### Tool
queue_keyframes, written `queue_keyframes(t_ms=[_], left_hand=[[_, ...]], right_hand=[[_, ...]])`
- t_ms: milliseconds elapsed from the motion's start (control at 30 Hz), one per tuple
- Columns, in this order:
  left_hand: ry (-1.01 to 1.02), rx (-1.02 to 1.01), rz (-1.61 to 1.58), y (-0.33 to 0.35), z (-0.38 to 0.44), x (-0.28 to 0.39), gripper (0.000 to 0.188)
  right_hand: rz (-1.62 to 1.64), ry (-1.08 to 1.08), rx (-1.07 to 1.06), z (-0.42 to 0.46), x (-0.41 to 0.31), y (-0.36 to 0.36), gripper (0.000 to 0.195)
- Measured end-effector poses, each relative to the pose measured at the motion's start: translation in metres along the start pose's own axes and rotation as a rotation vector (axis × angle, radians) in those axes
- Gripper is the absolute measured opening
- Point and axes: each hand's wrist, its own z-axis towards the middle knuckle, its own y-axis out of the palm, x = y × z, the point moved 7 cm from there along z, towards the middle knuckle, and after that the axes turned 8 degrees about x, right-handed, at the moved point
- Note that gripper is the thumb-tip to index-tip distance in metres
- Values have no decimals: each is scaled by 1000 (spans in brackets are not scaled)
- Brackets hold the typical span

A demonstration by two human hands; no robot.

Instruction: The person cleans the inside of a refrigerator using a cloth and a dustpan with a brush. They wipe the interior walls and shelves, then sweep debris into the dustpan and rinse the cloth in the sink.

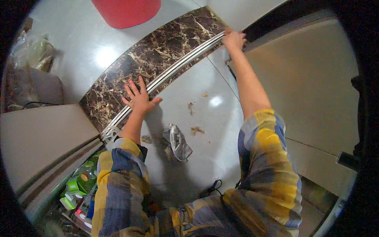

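My left hand (139,99) lies spread over a dark marbled threshold (165,44) and the metal sliding-door track (183,63) along its near edge, fingers apart and holding nothing. At the far right end of that track is my right hand (234,40), beside the corner of the door frame. Its fingertips are blurred, and whether it holds something cannot be told. On the tiled floor (219,127) before me lies a crumpled grey rag or piece of film (180,143). Brown dirt smears (197,130) mark the tiles near it.
A red bucket or bin (128,11) stands beyond the threshold. Plastic bags (38,54) sit at the far left. Close to my left arm, a glass-sided case (78,186) holds green and white packages. A beige panel (302,80) rises on the right, with a wall (44,133) at left.
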Motion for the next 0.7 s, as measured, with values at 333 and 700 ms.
queue_keyframes(t_ms=[333,700], left_hand=[[-5,46,26,0,0,-12,122],[20,127,42,10,3,-19,124]], right_hand=[[426,716,-179,-6,38,93,77],[-437,237,-139,-39,-11,52,64]])
